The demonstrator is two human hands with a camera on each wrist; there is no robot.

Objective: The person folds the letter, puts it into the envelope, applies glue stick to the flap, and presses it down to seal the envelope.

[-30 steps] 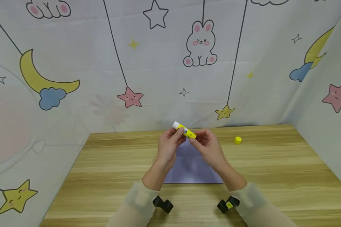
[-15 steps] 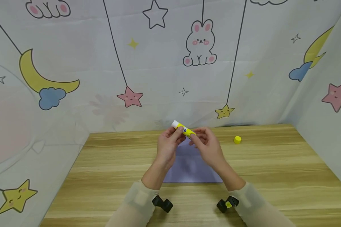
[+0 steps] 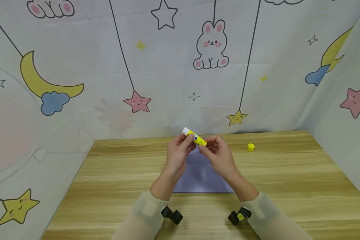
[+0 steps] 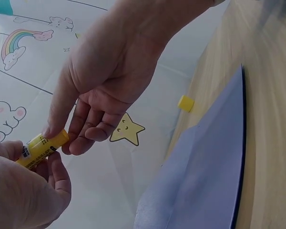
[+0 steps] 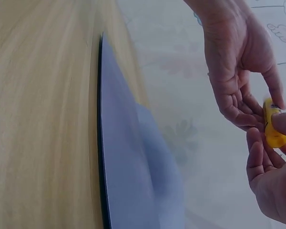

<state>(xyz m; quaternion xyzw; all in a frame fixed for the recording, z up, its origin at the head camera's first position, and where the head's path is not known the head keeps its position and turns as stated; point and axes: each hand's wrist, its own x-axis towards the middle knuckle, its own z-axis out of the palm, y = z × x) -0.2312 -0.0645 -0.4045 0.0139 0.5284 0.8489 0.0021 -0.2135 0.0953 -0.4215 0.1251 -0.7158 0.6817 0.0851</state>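
Note:
A yellow glue stick (image 3: 200, 140) with a white upper end is held tilted above the table, between both hands. My left hand (image 3: 177, 152) grips it around the middle, thumb along the label. At its lower yellow end, my right hand (image 3: 222, 156) pinches the base with thumb and fingers. In the left wrist view the thumb of the right hand (image 4: 109, 71) lies on the base of the glue stick (image 4: 43, 149). Purple paper (image 3: 202, 176) lies beneath the hands. To the right stands a small yellow cap (image 3: 250, 147), apart from the hands.
The wooden table (image 3: 123, 173) runs back to a white cloth backdrop (image 3: 168, 70) printed with stars, moons and a rabbit. In both wrist views the purple paper (image 4: 205, 162) shows a raised, bent part. Black wrist cameras sit below both sleeves.
The right thumb moved up onto the glue stick's lower end, then back down to its base. The left hand keeps its grip, and the cap and paper stay put.

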